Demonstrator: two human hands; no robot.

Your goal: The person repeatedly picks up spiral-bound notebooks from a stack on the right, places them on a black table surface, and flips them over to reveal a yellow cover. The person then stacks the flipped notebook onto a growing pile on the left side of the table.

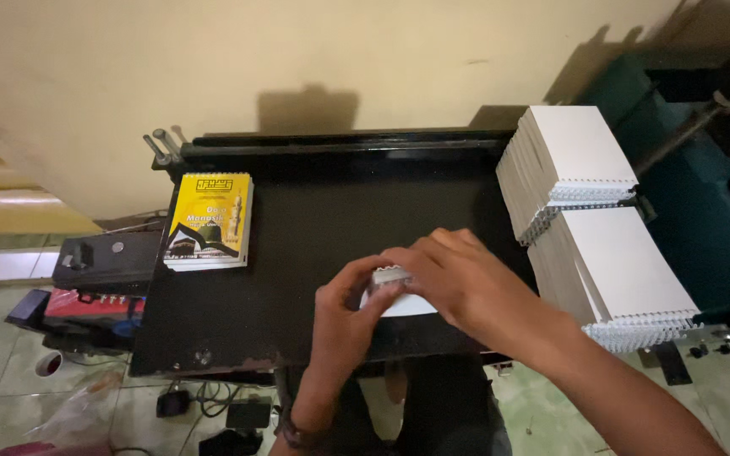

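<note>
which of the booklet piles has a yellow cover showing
The small stack of booklets at the left of the black table. Its top cover is yellow; the two fanned stacks on the right show only plain white covers.

Yellow booklets (208, 221) lie left on the table (314, 211), spiral-bound stacks (589, 228) at right

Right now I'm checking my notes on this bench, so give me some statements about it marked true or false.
1. Both hands hold a white booklet. True.
2. The yellow booklets lie at the table's right end. False: they lie at the left end.
3. White booklets are stacked on the right. True.
4. The table is white. False: it is black.
5. The left hand rests on the yellow booklets. False: it is on the white booklet, with the right hand.
</note>
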